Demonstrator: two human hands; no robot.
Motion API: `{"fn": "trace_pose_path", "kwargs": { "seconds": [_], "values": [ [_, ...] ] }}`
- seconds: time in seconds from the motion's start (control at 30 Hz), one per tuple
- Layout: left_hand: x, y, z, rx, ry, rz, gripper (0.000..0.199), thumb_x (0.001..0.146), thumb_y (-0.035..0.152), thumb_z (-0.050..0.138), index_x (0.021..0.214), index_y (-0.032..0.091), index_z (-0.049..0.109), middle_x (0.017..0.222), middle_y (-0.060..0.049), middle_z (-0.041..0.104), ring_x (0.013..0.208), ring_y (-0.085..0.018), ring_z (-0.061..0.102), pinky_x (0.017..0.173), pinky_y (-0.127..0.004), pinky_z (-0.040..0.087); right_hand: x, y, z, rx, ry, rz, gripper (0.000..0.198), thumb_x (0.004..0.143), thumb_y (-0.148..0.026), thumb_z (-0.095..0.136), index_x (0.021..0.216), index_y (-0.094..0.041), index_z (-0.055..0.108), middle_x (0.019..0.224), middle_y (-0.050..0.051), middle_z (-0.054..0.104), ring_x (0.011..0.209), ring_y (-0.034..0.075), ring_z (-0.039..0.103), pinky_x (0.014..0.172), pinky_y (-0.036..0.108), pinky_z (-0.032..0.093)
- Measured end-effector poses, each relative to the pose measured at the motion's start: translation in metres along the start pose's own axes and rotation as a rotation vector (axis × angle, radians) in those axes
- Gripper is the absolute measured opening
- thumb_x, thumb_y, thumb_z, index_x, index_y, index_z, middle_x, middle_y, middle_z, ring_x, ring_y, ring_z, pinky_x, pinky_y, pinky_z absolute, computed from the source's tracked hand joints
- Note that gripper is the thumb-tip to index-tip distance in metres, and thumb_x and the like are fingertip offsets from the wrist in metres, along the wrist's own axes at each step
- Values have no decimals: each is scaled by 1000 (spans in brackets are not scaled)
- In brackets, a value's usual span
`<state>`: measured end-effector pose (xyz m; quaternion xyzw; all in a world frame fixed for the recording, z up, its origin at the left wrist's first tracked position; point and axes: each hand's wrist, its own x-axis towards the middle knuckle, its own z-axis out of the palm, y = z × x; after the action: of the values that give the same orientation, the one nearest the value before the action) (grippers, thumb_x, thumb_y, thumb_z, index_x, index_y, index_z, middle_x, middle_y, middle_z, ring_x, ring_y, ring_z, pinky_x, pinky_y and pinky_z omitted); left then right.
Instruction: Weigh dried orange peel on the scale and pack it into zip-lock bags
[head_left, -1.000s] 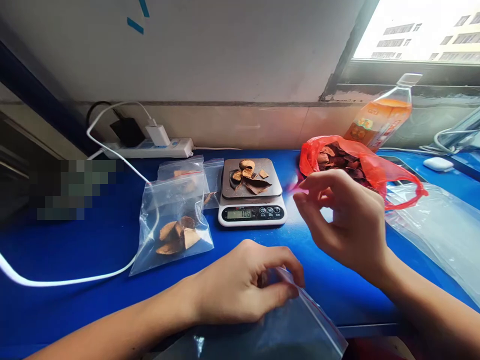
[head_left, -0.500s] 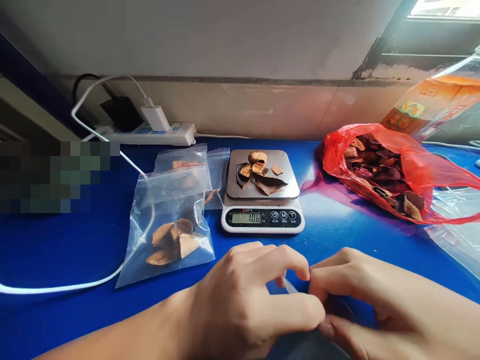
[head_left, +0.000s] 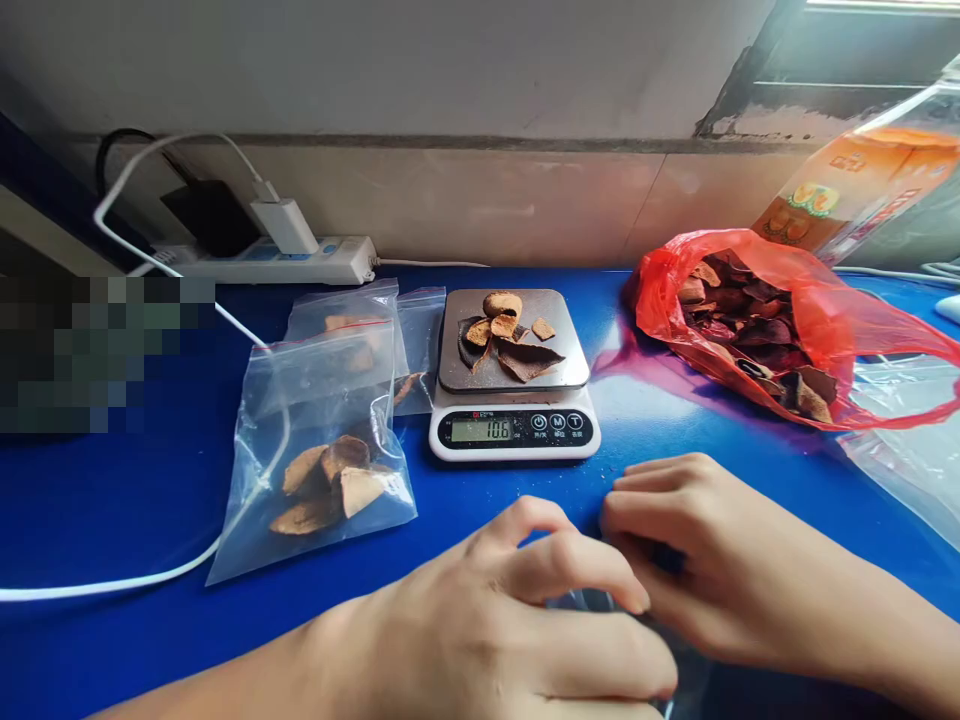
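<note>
My left hand [head_left: 540,620] and my right hand [head_left: 720,560] are close together at the bottom, fingers curled on a clear plastic bag [head_left: 694,668]. Most of that bag is hidden by the hands. Just beyond them stands a kitchen scale [head_left: 517,435] reading 10.6, with several brown dried peel pieces [head_left: 529,360] on its metal plate. Left of the scale lies a filled zip bag [head_left: 251,470] with light brown peel pieces [head_left: 322,480] inside; other zip bags lie behind it.
To the right an open red plastic bag [head_left: 660,330] holds many dark peel pieces [head_left: 750,310]. Clear bags [head_left: 900,470] lie beside it, and an orange package [head_left: 847,190] leans behind. A power strip [head_left: 345,262] with chargers sits back left; its white cable [head_left: 150,582] crosses the table.
My left hand has moved down and slightly right, and its fingers have shifted on the bag. My right hand has rolled over, knuckles higher. The whole view has drifted slightly; the scale still reads 10.6.
</note>
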<state>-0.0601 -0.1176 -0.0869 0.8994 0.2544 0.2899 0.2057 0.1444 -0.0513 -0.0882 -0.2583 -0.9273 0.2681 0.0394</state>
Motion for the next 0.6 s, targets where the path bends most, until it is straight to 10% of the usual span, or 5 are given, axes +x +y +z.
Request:
{"fn": "trace_pose_path", "kwargs": {
  "seconds": [0.4,0.6],
  "values": [
    [1,-25,-44,19,253,-88,10,93,23,65,83,21,64,82,-1,59,84,-14,55,81,-26,49,-15,-18,-16,484,257,-162,15,89,-34,66,82,-21,62,93,3,62,79,13,62,69,23,54],
    [-5,-28,-65,-145,340,-247,9,91,34,67,99,29,67,107,-1,60,102,-17,57,87,-28,52,-36,-32,-24,175,549,-322,19,92,-36,58,79,-27,68,104,6,66,97,23,66,80,34,56]
  ]
}}
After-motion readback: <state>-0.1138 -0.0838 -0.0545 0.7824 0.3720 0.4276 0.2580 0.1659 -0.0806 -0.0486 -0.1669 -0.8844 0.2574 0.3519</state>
